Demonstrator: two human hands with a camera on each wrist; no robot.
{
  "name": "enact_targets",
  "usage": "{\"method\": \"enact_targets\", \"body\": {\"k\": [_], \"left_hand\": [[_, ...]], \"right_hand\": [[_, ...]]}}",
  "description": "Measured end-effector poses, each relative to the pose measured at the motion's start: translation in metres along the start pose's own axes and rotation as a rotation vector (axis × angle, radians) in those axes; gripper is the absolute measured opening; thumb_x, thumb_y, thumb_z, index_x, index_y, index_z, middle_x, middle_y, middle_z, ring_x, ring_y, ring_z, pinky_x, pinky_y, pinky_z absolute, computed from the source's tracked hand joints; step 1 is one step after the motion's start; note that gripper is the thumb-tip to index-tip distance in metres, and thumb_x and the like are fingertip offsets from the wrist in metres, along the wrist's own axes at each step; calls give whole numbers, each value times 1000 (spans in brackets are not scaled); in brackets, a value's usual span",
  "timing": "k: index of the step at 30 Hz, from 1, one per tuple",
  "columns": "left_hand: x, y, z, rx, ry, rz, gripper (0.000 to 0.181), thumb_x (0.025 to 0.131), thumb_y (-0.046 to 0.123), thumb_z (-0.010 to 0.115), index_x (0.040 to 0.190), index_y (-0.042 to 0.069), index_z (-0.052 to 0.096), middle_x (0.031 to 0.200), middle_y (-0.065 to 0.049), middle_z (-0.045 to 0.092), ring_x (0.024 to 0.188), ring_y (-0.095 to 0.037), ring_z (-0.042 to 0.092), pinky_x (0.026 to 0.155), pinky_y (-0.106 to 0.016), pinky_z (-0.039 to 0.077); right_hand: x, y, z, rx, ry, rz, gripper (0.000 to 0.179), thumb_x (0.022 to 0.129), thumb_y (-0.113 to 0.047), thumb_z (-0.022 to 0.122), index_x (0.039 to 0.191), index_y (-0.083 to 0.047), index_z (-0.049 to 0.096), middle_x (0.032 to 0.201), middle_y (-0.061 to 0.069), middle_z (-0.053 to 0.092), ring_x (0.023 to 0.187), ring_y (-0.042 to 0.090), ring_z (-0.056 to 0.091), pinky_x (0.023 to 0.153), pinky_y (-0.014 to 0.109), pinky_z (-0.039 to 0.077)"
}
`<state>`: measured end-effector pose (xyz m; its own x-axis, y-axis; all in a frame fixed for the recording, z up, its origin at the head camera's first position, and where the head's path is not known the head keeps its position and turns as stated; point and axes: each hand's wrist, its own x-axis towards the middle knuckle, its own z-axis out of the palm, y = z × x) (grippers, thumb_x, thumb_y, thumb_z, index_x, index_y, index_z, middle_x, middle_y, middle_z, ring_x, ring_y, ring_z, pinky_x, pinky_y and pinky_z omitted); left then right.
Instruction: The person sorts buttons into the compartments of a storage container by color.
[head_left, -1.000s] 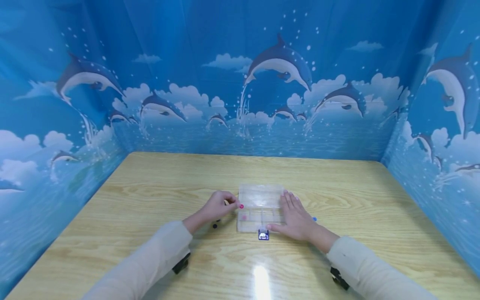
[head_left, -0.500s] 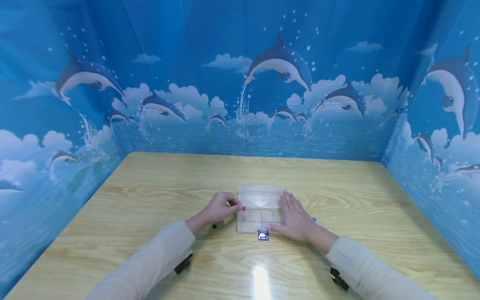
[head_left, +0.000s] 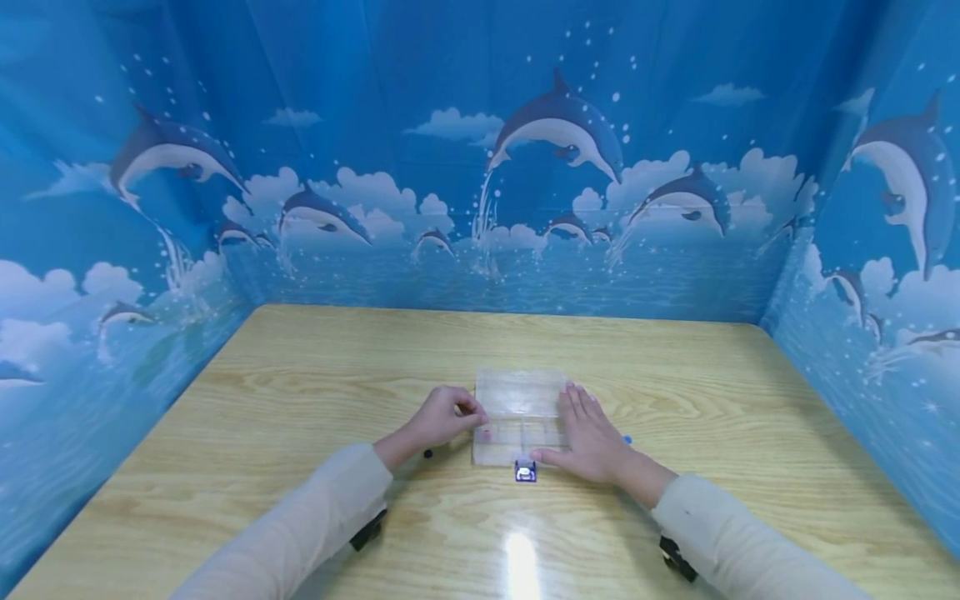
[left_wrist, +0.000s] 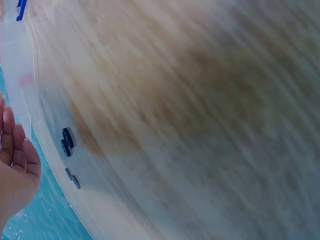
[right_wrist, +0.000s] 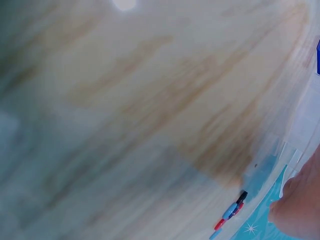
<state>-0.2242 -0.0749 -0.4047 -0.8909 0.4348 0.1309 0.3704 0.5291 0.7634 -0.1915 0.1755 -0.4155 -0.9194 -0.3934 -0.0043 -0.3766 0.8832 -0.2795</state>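
A clear plastic compartment box (head_left: 497, 454) lies on the table with its lid (head_left: 521, 392) folded back. My left hand (head_left: 445, 416) has its fingers bent, thumb and fingertips right at the box's left compartments. A pinkish-red spot (head_left: 487, 434) shows in the compartment below the fingertips. The small red round piece, which looks like a button, is hidden from sight, and I cannot tell whether the fingers hold it. My right hand (head_left: 595, 437) rests with straight fingers over the right side of the box. A blue-edged tab (head_left: 525, 472) sits at the box's front.
Dark round pieces (left_wrist: 67, 141) lie on the wooden table (head_left: 337, 358) left of the box. Red, blue and black pieces (right_wrist: 230, 212) lie to its right, near the right hand. A dolphin-printed curtain (head_left: 405, 250) stands around the table's back and sides.
My left hand has moved slightly right, over the box's left compartments. The red piece at its fingertips has gone out of sight. My right hand has stayed in place.
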Motion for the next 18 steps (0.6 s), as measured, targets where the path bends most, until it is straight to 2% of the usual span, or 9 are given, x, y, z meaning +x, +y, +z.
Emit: {"method": "enact_targets", "body": {"k": [6, 18], "left_hand": [[0, -1, 1, -1, 8, 4, 5, 82, 7, 68, 81, 3, 70, 76, -5, 68, 70, -7, 57, 64, -15, 49], [-3, -4, -7, -31, 44, -53, 8, 84, 12, 67, 85, 4, 70, 81, -5, 67, 72, -8, 57, 61, -17, 49]], "right_hand": [[1, 1, 2, -6, 2, -2, 104, 82, -65, 50, 144, 11, 14, 152, 29, 5, 141, 44, 8, 116, 51, 10], [-1, -1, -1, -10, 5, -7, 103, 83, -65, 50, 143, 11, 15, 152, 29, 7, 141, 44, 9, 116, 51, 11]]}}
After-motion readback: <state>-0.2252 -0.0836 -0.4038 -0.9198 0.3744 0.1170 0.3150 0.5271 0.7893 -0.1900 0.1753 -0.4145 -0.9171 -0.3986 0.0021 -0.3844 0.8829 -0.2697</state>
